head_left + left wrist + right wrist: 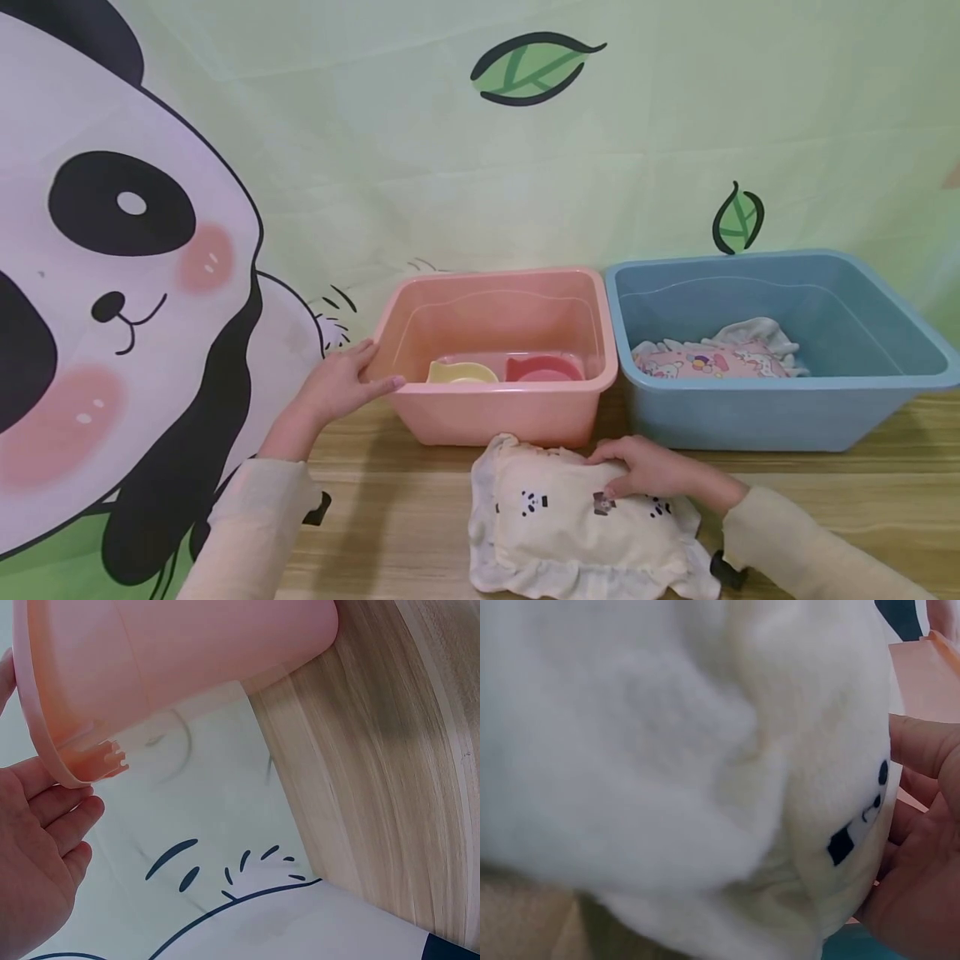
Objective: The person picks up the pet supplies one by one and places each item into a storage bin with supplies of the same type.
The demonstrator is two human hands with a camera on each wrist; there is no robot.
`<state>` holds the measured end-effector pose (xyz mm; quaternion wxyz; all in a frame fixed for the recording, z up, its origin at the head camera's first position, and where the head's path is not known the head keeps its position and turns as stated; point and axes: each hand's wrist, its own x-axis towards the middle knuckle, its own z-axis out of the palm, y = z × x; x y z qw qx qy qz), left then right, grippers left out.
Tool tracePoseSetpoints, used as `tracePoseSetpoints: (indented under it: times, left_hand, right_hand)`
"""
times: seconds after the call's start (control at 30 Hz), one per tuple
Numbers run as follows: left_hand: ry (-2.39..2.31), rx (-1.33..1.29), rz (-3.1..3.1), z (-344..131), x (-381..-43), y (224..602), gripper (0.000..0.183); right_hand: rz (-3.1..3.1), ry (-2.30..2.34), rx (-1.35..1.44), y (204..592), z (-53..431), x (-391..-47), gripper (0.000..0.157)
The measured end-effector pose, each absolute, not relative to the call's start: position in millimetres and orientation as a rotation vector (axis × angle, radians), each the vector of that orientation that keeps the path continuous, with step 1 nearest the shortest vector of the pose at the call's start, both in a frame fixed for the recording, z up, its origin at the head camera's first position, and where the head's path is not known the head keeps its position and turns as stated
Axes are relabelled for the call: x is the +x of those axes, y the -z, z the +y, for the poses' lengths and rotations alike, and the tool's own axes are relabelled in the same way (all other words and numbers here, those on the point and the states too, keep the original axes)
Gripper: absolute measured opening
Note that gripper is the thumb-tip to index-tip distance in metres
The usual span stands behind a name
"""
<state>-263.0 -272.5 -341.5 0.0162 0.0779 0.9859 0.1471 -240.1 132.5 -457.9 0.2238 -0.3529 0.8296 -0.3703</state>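
- Cream pillow [577, 529] with a white ruffled edge lies nearest the camera, over the wooden table [420, 508] and just in front of the pink tub [502, 414].
- Step in hand, as I judge it: securing that pillow with 1 hand while the other steadies the tub.
- Right hand [648, 468] pinches the pillow near its far edge; in the right wrist view its lower fingers are partly hidden behind the cloth.
- Left hand [337, 385] grips the tub's rim at the front left corner, thumb along the front, fingers bent against the side.
- Any lift would call for a firmer pinch and height enough to pass a rim (soft stuffing may sag from the fingers).
- Beyond, a yellow dish [463, 374] and a red dish [543, 369] sit inside the pink tub; a printed pillow [712, 360] lies in the blue tub [750, 418].
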Motion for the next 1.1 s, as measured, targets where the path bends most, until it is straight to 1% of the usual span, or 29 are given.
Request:
tracePoseSetpoints:
  times: [0.27, 0.47, 0.57, 0.7, 0.77, 0.9, 1.0, 1.1]
  left_hand:
    - [-0.463, 0.25, 3.064, -273.3, -262.8, 342.1, 0.096]
    - [-0.465, 0.26, 3.066, -272.3, -262.1, 341.6, 0.087]
    - [-0.459, 0.261, 3.065, -272.1, -262.2, 341.4, 0.09]
    - [-0.448, 0.261, 3.064, -272.2, -262.7, 341.3, 0.094]
    - [-0.45, 0.263, 3.063, -272.1, -262.9, 341.2, 0.093]
    - [-0.455, 0.258, 3.061, -271.4, -262.7, 340.4, 0.089]
    - [-0.457, 0.246, 3.057, -271.0, -261.9, 339.3, 0.088]
    - [-0.447, 0.25, 3.059, -271.3, -261.4, 338.8, 0.09]
  right_hand:
    - [2.323, 1.032, -0.923, 459.7, 130.6, -238.7, 0.016]
    - [2.305, 1.104, -0.927, 461.7, 130.0, -237.3, 0.006]
    - [2.298, 1.149, -0.942, 463.2, 130.0, -237.0, 0.003]
    - [2.315, 1.171, -0.97, 462.8, 129.5, -236.6, 0.006]
    - [2.315, 1.183, -0.971, 461.2, 129.2, -236.3, 0.007]
    - [2.291, 1.217, -0.955, 456.6, 129.2, -235.9, 0.004]
    - [2.277, 1.226, -0.95, 452.2, 129.7, -235.5, 0.007]
    - [2.281, 1.205, -0.946, 449.9, 130.2, -235.7, 0.01]
